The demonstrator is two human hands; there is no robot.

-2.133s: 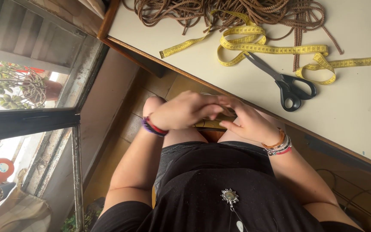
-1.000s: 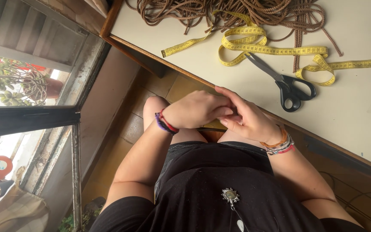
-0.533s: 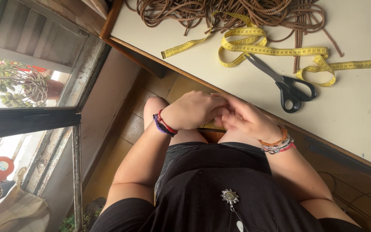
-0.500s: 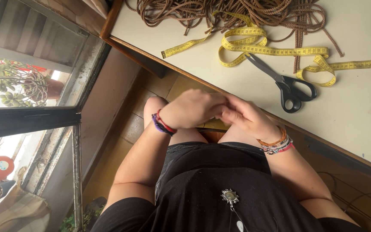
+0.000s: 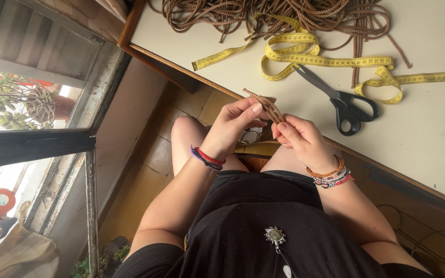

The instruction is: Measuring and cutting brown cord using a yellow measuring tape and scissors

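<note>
A short braided length of brown cord (image 5: 267, 105) is pinched between the fingertips of the left hand (image 5: 233, 126) and right hand (image 5: 298, 136), above the lap at the cream table's edge (image 5: 439, 154), near black-handled scissors (image 5: 343, 100), yellow measuring tape (image 5: 315, 56) and piled brown cord (image 5: 284, 13).

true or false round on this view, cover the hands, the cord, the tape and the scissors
1. Both hands pinch a short piece of brown braided cord. True: left hand, right hand.
2. The black-handled scissors lie in the lap. False: on the white table.
3. The yellow measuring tape lies loosely looped. True.
4. The pile of brown cord is on the floor. False: on the table.
</note>
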